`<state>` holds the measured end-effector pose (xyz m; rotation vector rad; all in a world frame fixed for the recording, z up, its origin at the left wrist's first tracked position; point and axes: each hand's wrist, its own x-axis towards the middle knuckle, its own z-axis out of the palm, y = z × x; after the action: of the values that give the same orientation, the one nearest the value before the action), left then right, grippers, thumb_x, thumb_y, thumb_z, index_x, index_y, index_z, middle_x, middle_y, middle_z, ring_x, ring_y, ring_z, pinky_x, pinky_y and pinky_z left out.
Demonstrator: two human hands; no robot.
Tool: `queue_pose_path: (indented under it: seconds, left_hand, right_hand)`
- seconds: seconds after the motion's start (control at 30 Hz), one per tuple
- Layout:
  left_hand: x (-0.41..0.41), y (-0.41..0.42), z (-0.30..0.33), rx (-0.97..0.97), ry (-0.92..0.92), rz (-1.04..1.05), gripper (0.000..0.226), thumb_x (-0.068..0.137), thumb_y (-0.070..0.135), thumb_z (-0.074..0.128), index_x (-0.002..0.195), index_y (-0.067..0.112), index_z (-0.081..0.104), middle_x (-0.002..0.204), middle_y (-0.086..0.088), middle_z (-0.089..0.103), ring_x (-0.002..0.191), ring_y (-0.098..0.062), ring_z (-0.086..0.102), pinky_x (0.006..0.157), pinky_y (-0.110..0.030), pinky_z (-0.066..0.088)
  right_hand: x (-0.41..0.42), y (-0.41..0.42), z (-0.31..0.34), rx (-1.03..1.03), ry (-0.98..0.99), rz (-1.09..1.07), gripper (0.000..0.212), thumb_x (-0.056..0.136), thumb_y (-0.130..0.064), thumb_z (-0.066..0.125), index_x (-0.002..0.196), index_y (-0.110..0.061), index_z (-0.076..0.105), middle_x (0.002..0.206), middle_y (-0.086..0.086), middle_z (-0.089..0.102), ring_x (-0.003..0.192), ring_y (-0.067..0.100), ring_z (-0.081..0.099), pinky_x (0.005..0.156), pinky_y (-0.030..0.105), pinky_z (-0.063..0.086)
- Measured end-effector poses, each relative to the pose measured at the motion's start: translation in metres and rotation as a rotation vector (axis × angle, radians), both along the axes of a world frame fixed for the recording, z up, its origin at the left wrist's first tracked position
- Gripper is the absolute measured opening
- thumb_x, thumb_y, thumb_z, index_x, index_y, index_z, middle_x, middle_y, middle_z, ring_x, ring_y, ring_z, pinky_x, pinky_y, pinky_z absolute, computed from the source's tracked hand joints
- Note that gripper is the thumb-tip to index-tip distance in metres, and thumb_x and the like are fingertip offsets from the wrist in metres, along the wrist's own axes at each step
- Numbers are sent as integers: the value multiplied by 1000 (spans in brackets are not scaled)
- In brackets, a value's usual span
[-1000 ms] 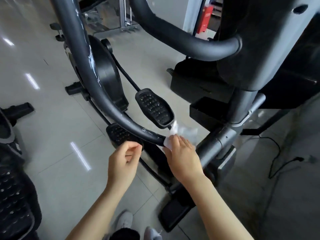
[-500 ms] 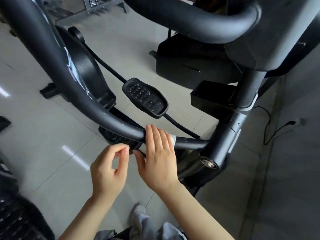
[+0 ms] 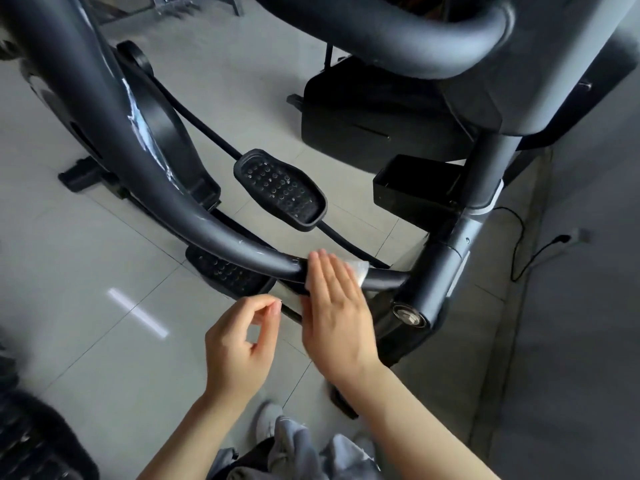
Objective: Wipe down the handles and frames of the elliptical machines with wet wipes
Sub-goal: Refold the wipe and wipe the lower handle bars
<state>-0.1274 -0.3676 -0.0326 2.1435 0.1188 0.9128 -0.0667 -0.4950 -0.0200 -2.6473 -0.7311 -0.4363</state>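
Observation:
A dark curved handle bar (image 3: 194,216) of the elliptical machine sweeps from upper left down to a joint on the upright post (image 3: 440,271). A white wet wipe (image 3: 358,270) is wrapped over the bar's low end near that joint. My right hand (image 3: 336,313) lies flat on the wipe with straight fingers, pressing it against the bar. My left hand (image 3: 242,344) hovers just left of it, below the bar, fingers loosely curled with thumb and forefinger near each other, holding nothing I can see.
Two studded black pedals (image 3: 282,188) (image 3: 228,271) sit behind and under the bar. A second thick handle (image 3: 398,36) arcs across the top. A black base box (image 3: 367,126) and a cable (image 3: 519,251) lie on the grey tiled floor. Another machine (image 3: 31,441) is at bottom left.
My right hand went from gripping the bunched wipe at the bar to lying flat over it on the bar. The view has come closer; my left hand has stayed beside it.

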Motion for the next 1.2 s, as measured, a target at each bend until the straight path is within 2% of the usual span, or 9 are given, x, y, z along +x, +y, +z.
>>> queue_pose_path:
  seconds: [0.13, 0.27, 0.37, 0.5, 0.6, 0.73, 0.9, 1.0, 1.2]
  left_hand:
    - [-5, -2, 2, -37, 26, 28, 28, 95, 22, 53, 86, 1, 69, 80, 8, 65, 70, -7, 59, 69, -17, 48]
    - [-5, -6, -1, -50, 34, 27, 28, 95, 24, 53, 87, 2, 69, 79, 7, 66, 69, -7, 59, 67, -18, 48]
    - [-3, -10, 2, -42, 15, 39, 26, 94, 21, 53, 87, 1, 69, 81, 4, 67, 70, -7, 60, 67, -16, 47]
    - [-3, -6, 11, -50, -11, 96, 27, 94, 20, 53, 87, -1, 67, 83, 1, 67, 74, -7, 58, 75, -8, 43]
    - [-6, 5, 19, -62, -22, 168, 27, 94, 19, 52, 87, -3, 66, 87, 2, 64, 77, -4, 55, 79, -3, 39]
    - [-5, 22, 35, -15, -77, 247, 26, 95, 15, 50, 92, -6, 65, 92, -1, 60, 81, 0, 51, 83, -4, 37]
    - [-7, 36, 55, -65, -107, 183, 34, 98, 17, 42, 123, -3, 54, 120, -4, 53, 105, -11, 53, 95, -15, 41]
    - [-8, 34, 53, -163, -91, 123, 41, 100, 24, 36, 138, 10, 40, 138, 6, 44, 124, -5, 48, 103, -19, 38]
    - [-5, 21, 41, -269, -40, -32, 53, 102, 30, 31, 152, 15, 19, 159, 1, 24, 143, -14, 35, 116, -25, 28]
  right_hand:
    - [-5, 10, 7, 77, 58, 91, 56, 92, -14, 38, 145, 4, 40, 145, 18, 48, 136, 33, 45, 112, 44, 38]
    - [8, -41, 7, -97, -69, 79, 55, 81, -5, 64, 135, 0, 55, 136, 17, 59, 123, 33, 58, 102, 44, 49]
    - [17, -66, 19, -165, -61, -12, 54, 70, -21, 84, 118, -3, 67, 125, 18, 65, 109, 34, 65, 89, 43, 55]
    - [26, -63, 5, -235, -44, -87, 41, 84, -21, 71, 117, 1, 59, 120, 19, 61, 111, 39, 59, 98, 46, 47]
    - [16, -50, -6, -132, -75, -116, 45, 100, -23, 37, 130, 8, 54, 129, 26, 59, 119, 41, 58, 102, 50, 47]
    - [0, 19, 4, 139, -41, -13, 46, 102, -22, 31, 128, 4, 59, 129, 19, 62, 120, 35, 59, 104, 49, 46]
    - [-15, 96, 34, 584, 82, 132, 54, 106, -31, 22, 140, 5, 46, 141, 17, 52, 134, 28, 45, 114, 40, 32]
    - [-14, 75, 16, 382, -26, 226, 58, 104, -33, 33, 146, 6, 35, 149, 21, 42, 140, 33, 38, 118, 40, 26]
    - [7, -34, -22, -67, -165, 23, 58, 101, -42, 42, 145, -5, 44, 144, 16, 50, 134, 33, 45, 115, 42, 28]
